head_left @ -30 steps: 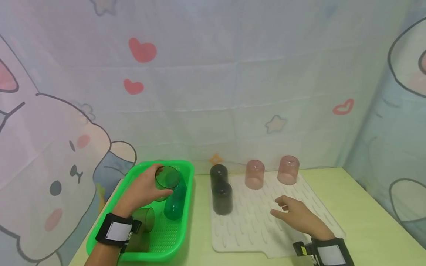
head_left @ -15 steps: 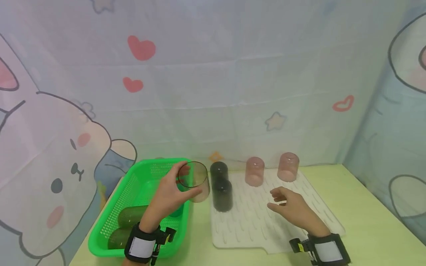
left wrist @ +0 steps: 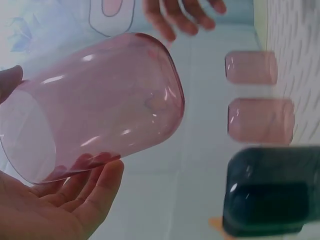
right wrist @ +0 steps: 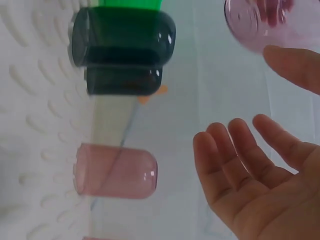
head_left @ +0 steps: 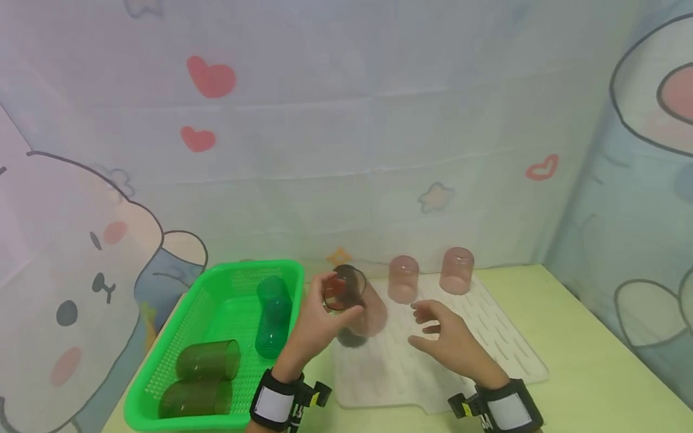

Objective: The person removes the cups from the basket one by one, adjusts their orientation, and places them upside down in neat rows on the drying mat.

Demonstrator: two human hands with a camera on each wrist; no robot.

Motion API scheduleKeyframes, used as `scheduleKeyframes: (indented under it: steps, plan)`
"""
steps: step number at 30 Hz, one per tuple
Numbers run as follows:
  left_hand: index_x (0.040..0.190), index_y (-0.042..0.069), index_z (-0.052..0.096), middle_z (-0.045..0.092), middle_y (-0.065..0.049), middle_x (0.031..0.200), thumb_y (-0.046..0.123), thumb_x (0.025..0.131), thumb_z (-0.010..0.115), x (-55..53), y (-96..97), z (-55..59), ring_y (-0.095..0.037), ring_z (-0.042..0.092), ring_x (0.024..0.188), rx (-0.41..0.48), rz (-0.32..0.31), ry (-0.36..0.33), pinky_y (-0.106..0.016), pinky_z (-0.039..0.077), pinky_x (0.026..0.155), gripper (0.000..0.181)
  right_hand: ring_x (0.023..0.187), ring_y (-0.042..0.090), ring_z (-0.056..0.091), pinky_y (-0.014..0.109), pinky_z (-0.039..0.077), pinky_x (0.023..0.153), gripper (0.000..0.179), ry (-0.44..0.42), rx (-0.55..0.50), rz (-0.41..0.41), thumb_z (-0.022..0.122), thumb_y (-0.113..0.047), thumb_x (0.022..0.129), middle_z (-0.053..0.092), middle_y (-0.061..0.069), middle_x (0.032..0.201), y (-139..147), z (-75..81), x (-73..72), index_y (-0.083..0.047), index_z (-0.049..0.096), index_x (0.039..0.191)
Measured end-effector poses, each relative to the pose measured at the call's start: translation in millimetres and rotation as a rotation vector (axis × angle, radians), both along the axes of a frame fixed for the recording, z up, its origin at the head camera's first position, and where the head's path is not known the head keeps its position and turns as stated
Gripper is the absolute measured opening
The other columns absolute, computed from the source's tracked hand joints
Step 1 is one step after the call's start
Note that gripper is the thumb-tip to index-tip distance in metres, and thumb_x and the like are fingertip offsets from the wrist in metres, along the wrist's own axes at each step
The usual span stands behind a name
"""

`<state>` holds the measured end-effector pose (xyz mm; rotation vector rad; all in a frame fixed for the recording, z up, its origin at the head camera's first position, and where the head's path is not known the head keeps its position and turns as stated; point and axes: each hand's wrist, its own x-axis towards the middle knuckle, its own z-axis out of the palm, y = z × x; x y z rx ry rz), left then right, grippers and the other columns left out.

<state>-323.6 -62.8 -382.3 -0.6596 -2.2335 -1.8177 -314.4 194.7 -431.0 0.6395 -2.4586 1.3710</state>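
My left hand (head_left: pixel 320 319) grips a clear pink drinking glass (left wrist: pixel 107 100) near its rim, thumb on one side and fingers on the other. The glass is tilted, its open end towards the head camera, and it hangs in front of two dark grey glasses (right wrist: pixel 122 37) standing upside down. In the head view the held glass partly hides them. My right hand (head_left: pixel 452 340) hovers above the white drying mat (head_left: pixel 390 379), fingers loosely bent and nothing in them. Two more pink glasses, one nearer (head_left: pixel 403 279) and one farther right (head_left: pixel 457 270), stand upside down on the mat's back part.
A green plastic basket (head_left: pixel 135 385) stands on the left of the pale yellow table (head_left: pixel 585 337). Olive-green glasses (head_left: pixel 208 361) and teal glasses (head_left: pixel 273 325) lie on their sides in it. A printed cloth (head_left: pixel 303 150) hangs behind the table.
My left hand has carried the pink glass from above the basket rightwards to the mat's left side. My right hand has shifted slightly left in view. The head view has turned a little right.
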Motion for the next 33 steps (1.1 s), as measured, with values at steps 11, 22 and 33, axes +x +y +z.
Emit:
scheduleKeyframes:
  steps: [11,22,33]
  plan:
    - [0.137,-0.001,0.033,0.047,-0.022,0.128,0.019,0.083,0.075,-1.7,22.5,-17.3,-0.038,0.047,0.119,0.176,-0.136,-0.114,-0.039,0.044,0.096,0.071,0.122,0.031,0.045,0.033,0.046,0.094,0.065,-0.038,-0.251,0.153,0.074,-0.011,0.083,0.042,0.012,0.138,-23.2,-2.4,2.5,-0.006,0.038,0.136]
    - [0.136,-0.004,0.03,0.044,-0.024,0.131,0.016,0.088,0.066,-1.2,39.4,-23.9,-0.034,0.045,0.119,0.305,-0.221,-0.225,-0.03,0.042,0.092,0.064,0.12,0.032,0.047,0.032,0.046,0.095,0.059,-0.069,-0.383,0.199,0.066,-0.004,0.088,0.044,0.013,0.136,-23.7,-1.6,5.6,-0.004,0.035,0.137]
    - [0.146,0.005,0.02,0.042,-0.017,0.138,0.031,0.088,0.068,-4.8,27.2,-20.0,-0.032,0.042,0.127,0.143,-0.224,-0.183,-0.045,0.039,0.101,0.08,0.116,0.028,0.05,0.027,0.047,0.092,0.056,-0.056,-0.364,0.171,0.067,-0.003,0.086,0.046,0.018,0.132,-16.8,0.6,3.9,-0.003,0.037,0.134]
